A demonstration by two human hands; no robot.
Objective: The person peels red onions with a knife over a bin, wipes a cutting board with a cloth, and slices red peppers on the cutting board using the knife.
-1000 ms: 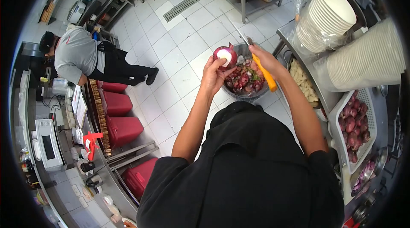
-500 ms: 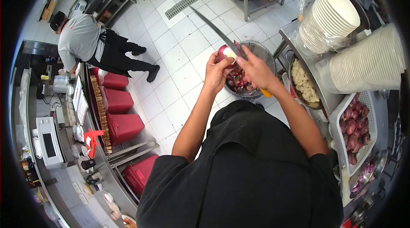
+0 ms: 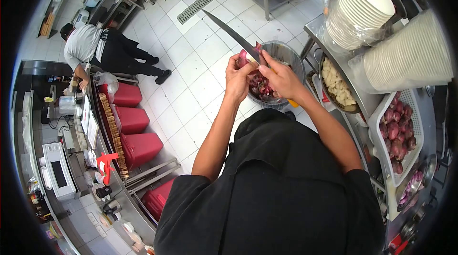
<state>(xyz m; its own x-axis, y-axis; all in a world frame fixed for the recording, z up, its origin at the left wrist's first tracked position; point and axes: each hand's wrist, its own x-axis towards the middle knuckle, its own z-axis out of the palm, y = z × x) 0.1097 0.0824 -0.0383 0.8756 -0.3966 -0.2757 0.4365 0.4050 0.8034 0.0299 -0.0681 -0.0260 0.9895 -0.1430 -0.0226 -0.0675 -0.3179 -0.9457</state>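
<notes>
My left hand (image 3: 237, 79) is closed around a red onion (image 3: 244, 58), partly hidden by the fingers and the blade. In my right hand (image 3: 280, 79) is a large kitchen knife (image 3: 231, 32) with a yellow handle (image 3: 292, 103), its long blade pointing up and to the left. The blade's base lies against the onion, where a strip of peel (image 3: 257, 46) sticks up beside it. Below both hands stands a round bin (image 3: 296, 59) with a clear liner, holding dark red onion peelings (image 3: 261, 87).
On the right, a white basket (image 3: 417, 112) holds several red onions, beside a pan (image 3: 355, 108) of pale pieces. Stacked white tubs (image 3: 365, 7) stand on the steel counter (image 3: 315, 28). At left, another person (image 3: 90, 47) bends over a counter above red bins (image 3: 138, 150).
The onion has turned in my left hand, and the knife has shifted slightly with it. The other person now bends lower, with a hand stretched onto the counter.
</notes>
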